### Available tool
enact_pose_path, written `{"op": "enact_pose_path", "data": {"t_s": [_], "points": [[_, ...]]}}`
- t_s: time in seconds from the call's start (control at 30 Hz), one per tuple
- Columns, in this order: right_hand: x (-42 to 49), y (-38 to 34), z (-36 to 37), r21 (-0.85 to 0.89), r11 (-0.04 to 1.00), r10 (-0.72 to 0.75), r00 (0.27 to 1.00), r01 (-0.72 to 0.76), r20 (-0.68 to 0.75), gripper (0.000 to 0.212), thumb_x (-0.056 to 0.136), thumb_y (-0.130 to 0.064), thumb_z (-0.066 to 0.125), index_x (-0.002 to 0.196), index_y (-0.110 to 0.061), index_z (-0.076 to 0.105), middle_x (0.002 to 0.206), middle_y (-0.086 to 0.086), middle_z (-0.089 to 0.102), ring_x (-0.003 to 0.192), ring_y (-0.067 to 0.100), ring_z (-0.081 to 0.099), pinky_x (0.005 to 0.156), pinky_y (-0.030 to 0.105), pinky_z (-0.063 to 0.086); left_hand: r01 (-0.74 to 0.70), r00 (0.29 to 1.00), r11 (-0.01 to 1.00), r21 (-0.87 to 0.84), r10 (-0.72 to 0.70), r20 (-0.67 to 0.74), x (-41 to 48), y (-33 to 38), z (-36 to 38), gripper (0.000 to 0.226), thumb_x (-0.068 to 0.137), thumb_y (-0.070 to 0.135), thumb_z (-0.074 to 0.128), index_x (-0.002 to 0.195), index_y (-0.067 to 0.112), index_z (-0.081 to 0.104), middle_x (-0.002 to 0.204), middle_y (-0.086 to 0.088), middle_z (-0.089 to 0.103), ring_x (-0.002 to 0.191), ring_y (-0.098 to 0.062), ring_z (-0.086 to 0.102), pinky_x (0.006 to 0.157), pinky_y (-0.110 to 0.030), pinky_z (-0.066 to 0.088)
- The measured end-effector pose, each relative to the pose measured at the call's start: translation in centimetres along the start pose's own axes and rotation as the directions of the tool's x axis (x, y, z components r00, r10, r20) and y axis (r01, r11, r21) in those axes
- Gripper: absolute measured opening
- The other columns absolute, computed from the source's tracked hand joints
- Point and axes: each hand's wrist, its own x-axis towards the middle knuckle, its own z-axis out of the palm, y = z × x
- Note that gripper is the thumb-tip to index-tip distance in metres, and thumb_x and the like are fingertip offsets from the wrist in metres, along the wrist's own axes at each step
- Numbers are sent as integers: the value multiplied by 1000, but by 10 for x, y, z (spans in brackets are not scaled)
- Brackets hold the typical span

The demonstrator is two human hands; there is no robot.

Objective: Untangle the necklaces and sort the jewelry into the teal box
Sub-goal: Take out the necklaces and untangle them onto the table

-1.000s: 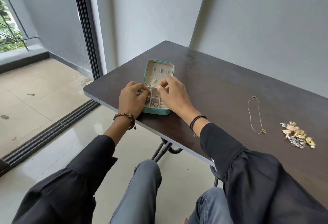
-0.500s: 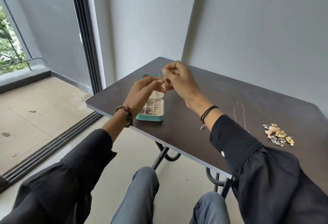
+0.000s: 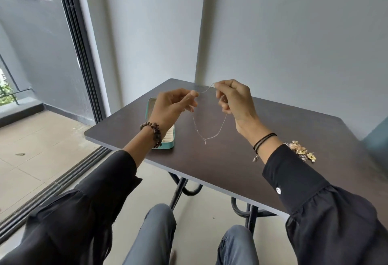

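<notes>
A thin silver necklace (image 3: 220, 130) with a small pendant hangs in a loop above the dark table (image 3: 220, 159). My left hand (image 3: 174, 105) pinches one end of the chain. My right hand (image 3: 233, 98) pinches the other end, raised a little higher and to the right. The open teal box (image 3: 167, 145) stands on the table behind my left wrist, mostly hidden by it. A pile of gold and silver jewelry (image 3: 300, 150) lies on the table at the right, partly behind my right sleeve.
The table stands in a corner against grey walls. A sliding door track (image 3: 63, 182) runs along the floor at the left. My knees are under the table's near edge.
Both hands lifted the silver necklace out of the teal box and drew apart, so the chain now hangs between them. The camera view rose and shifted right.
</notes>
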Motion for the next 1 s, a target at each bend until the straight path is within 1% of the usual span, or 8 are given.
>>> {"op": "enact_pose_path", "data": {"t_s": [0.27, 0.4, 0.47, 0.6, 0.67, 0.77, 0.9, 1.0], "points": [[-12, 6, -37, 58, 998, 38, 998, -35, -44, 15, 89, -17, 67, 76, -14, 62, 70, 4, 61, 56, 15, 50, 56, 26, 42, -15, 996, 1000, -7, 15, 83, 3, 19, 40, 21, 96, 29, 63, 96, 11, 73, 77, 2, 71, 64, -10, 63, 65, -16, 46], [-15, 13, -52, 93, 995, 41, 998, -37, -43, 12, 88, -13, 67, 77, -12, 63, 70, 4, 61, 57, 16, 50, 59, 29, 40, -7, 994, 999, -31, 10, 112, 1, 20, 54, 22, 95, 33, 65, 95, 13, 74, 77, 0, 71, 61, -14, 61, 66, -21, 47], [-18, 17, -57, 77, 996, 45, 999, -45, 0, 4, 88, -8, 64, 86, -11, 66, 68, 1, 60, 57, 15, 48, 59, 28, 39, 4, 992, 999, -52, 3, 128, 1, 20, 58, 24, 94, 35, 66, 97, 12, 74, 75, -3, 70, 58, -16, 56, 65, -25, 48], [-25, 24, -62, 18, 995, 93, 984, -97, 154, 13, 89, -5, 62, 100, -10, 68, 66, -3, 57, 55, 13, 41, 54, 24, 33, -3, 983, 1000, -29, 9, 183, 2, 18, 68, 26, 93, 34, 67, 93, 9, 75, 68, -3, 64, 55, -18, 48, 54, -20, 43], [-28, 23, -62, -78, 994, 95, 973, -80, 209, 9, 90, -12, 63, 89, -9, 71, 68, 1, 52, 53, 9, 37, 55, 23, 29, -5, 978, 1000, -14, 7, 209, 4, 17, 72, 33, 93, 33, 68, 91, 1, 72, 64, -2, 60, 55, -18, 46, 52, -20, 41], [-30, 22, -63, -149, 986, 97, 980, -71, 172, 30, 92, -25, 65, 63, -20, 67, 61, -3, 40, 52, 6, 35, 55, 23, 26, 34, 973, 999, -16, -30, 227, 6, 12, 74, 45, 92, 36, 68, 87, -8, 64, 60, -2, 55, 54, -19, 45, 52, -21, 40], [-26, 23, -66, -21, 998, 67, 996, -66, 61, 31, 96, -33, 65, 67, -21, 62, 56, -9, 29, 50, 9, 21, 47, 22, 17, 137, 958, 991, -8, -130, 257, 3, 4, 68, 39, 92, 39, 67, 81, 2, 67, 56, 2, 51, 52, -14, 48, 57, -20, 44], [-23, 23, -69, 136, 987, 87, 996, -86, 4, 29, 98, -33, 64, 73, -17, 63, 58, -6, 29, 50, 10, 19, 48, 25, 12, 168, 943, 986, -2, -160, 293, 0, -8, 59, 42, 90, 38, 69, 86, -3, 68, 61, 3, 56, 59, -12, 54, 65, -21, 50]]}}
